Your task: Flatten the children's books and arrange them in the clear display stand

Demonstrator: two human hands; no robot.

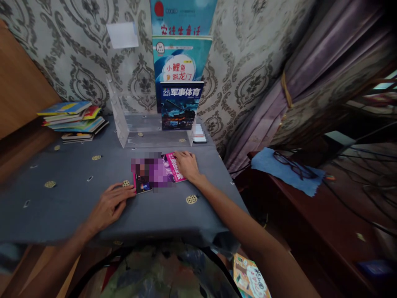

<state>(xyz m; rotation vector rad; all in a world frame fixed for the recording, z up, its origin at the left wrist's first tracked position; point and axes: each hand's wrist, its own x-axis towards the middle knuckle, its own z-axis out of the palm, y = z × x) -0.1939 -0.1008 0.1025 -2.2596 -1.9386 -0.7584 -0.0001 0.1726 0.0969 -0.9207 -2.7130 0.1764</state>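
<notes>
A purple and magenta children's book (158, 171) lies on the table, turned sideways, with part of its cover blurred out. My right hand (187, 165) rests on the book's right end, its fingers spread over the cover near the title. At the opposite end, my left hand (113, 203) lies with stretched fingers on the tablecloth, its fingertips touching the book's left edge. Behind the book stands a clear acrylic book rack (155, 138). On its right side it holds a dark blue book (180, 107), with a teal book (180, 49) and another blue-green book (182, 16) behind.
Several books (74, 120) are stacked at the table's left rear. A phone-like object (199, 134), partly blurred, lies beside the rack. The grey tablecloth (62, 207) ends before my lap. Another book (251, 277) is low at right. Glasses (291, 163) lie on a blue cloth (304, 182).
</notes>
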